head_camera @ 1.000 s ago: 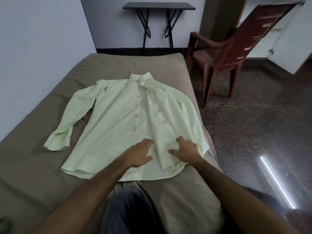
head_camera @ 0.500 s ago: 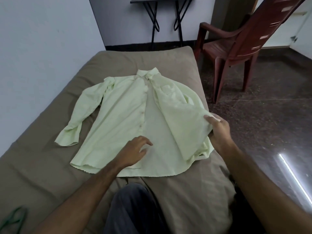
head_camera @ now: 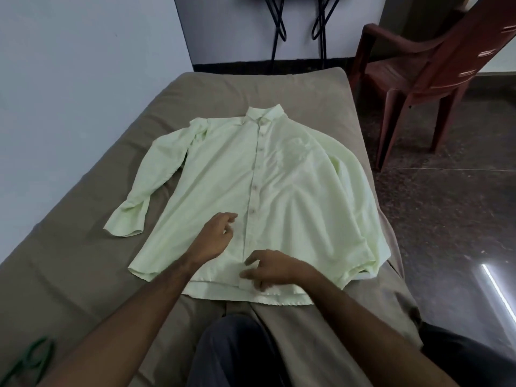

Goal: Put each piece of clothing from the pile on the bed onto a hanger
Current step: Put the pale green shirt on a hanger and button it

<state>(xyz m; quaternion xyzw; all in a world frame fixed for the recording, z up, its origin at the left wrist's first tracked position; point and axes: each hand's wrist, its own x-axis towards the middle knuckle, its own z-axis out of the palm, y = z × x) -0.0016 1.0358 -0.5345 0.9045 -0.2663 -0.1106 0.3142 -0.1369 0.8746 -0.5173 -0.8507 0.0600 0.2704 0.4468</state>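
A pale green long-sleeved shirt [head_camera: 293, 196] lies flat on the brown bed [head_camera: 92, 261], front up, collar at the far end. Its two front panels meet along the button line. The left sleeve spreads out to the left, and the other sleeve lies at the bed's right edge, mostly hidden. My left hand [head_camera: 215, 236] rests on the left front panel with its fingers loosely curled, holding nothing. My right hand [head_camera: 268, 270] hovers at the bottom of the button line near the hem, fingers apart and blurred. A green hanger [head_camera: 28, 361] lies on the bed at the bottom left corner.
A blue-white wall runs along the bed's left side. A brown plastic chair [head_camera: 418, 65] stands on the dark floor to the right of the bed. Black metal table legs [head_camera: 321, 26] stand past the bed's far end. My knee in dark trousers [head_camera: 231, 350] rests on the near edge.
The right front panel, held open by my right hand half a second ago, now lies flat and closed over the shirt. My right hand has let go and moved to the hem.
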